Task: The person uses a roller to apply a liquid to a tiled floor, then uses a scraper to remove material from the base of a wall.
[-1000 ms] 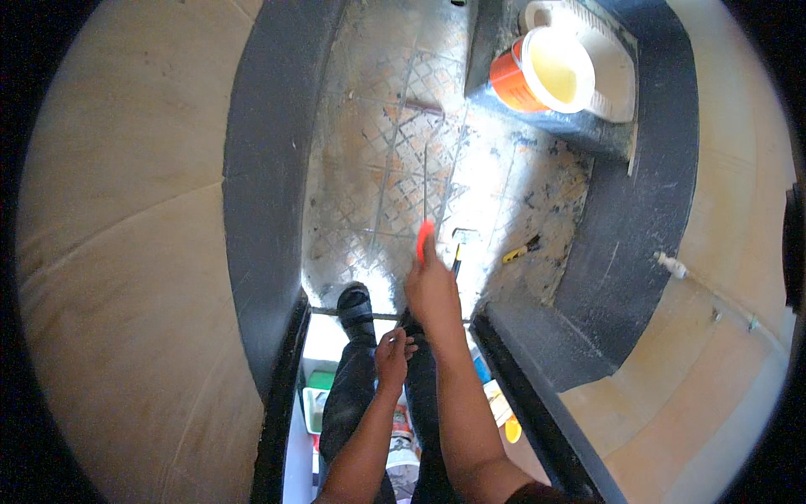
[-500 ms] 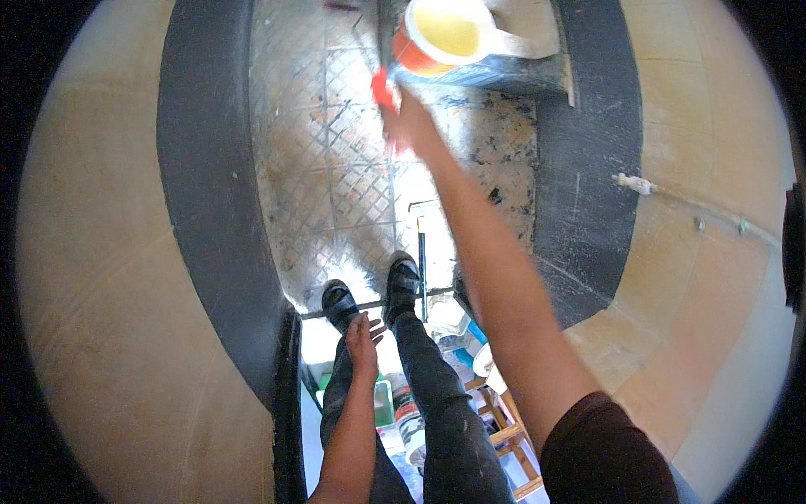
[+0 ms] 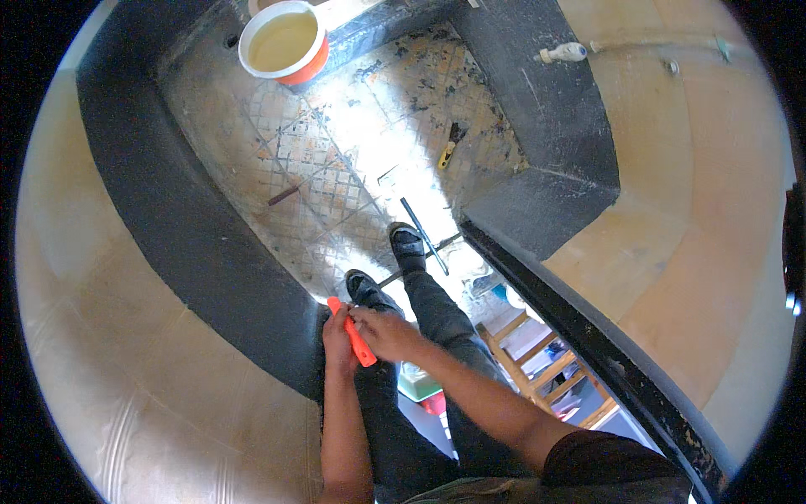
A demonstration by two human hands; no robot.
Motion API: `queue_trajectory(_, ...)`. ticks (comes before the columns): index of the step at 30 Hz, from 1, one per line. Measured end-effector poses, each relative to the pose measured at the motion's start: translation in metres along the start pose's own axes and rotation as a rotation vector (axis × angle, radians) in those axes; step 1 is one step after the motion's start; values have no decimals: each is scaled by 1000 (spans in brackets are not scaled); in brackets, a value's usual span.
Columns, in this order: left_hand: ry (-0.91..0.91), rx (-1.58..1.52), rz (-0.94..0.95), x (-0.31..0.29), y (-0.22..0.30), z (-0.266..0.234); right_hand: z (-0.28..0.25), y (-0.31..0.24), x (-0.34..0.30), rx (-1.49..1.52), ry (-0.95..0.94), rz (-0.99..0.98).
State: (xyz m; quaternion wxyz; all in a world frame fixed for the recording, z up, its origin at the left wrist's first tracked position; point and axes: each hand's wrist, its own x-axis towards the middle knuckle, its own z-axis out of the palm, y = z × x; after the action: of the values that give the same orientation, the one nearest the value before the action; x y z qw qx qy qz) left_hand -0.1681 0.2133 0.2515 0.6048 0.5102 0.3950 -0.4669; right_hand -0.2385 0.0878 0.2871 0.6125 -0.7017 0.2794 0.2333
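Low in front of my legs, my two hands meet at a bright red-orange tool handle (image 3: 359, 346) with a hole near its lower end. My left hand (image 3: 337, 344) is closed along the handle's left side. From the right, my right hand (image 3: 386, 334) curls its fingers against the handle's upper part, slightly blurred. The tool's working end does not show, so its kind is unclear. A white and orange bucket (image 3: 312, 65) of pale yellow liquid stands at the far left, well away from both hands.
On the stained tile floor (image 3: 327, 160) lie a yellow-handled tool (image 3: 447, 154), a dark red stick (image 3: 284, 195) and a dark pole (image 3: 424, 235) near my feet. A black door edge (image 3: 579, 344) runs along the right, beside a wooden ladder (image 3: 550, 378). Dark-painted bands edge the walls.
My right hand has come back from beside the bucket with the red-orange handle, down to my left hand. The left hand has closed on it. My view has turned right.
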Motion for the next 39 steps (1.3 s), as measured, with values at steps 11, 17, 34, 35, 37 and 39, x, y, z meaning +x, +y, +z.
queue_trajectory(11, -60, 769, -87, 73, 79, -9, -131, 335, 105, -486, 190, 426)
queue_trajectory(17, 181, 1287, 80, 107, 150, -16, -81, 413, 176, -556, 384, 196)
queue_trajectory(34, 30, 999, 335, 217, 205, -63, -66, 378, 141, -244, 605, 382)
queue_trajectory(35, 11, 1067, 353, 237, 212, -79, -71, 374, 137, -281, 608, 367)
queue_trajectory(37, -33, 1206, 367, 280, 220, -105, -80, 376, 137, -387, 524, 391)
queue_trajectory(39, -88, 1180, 299, 317, 214, -116, -79, 399, 150, -451, 587, 343)
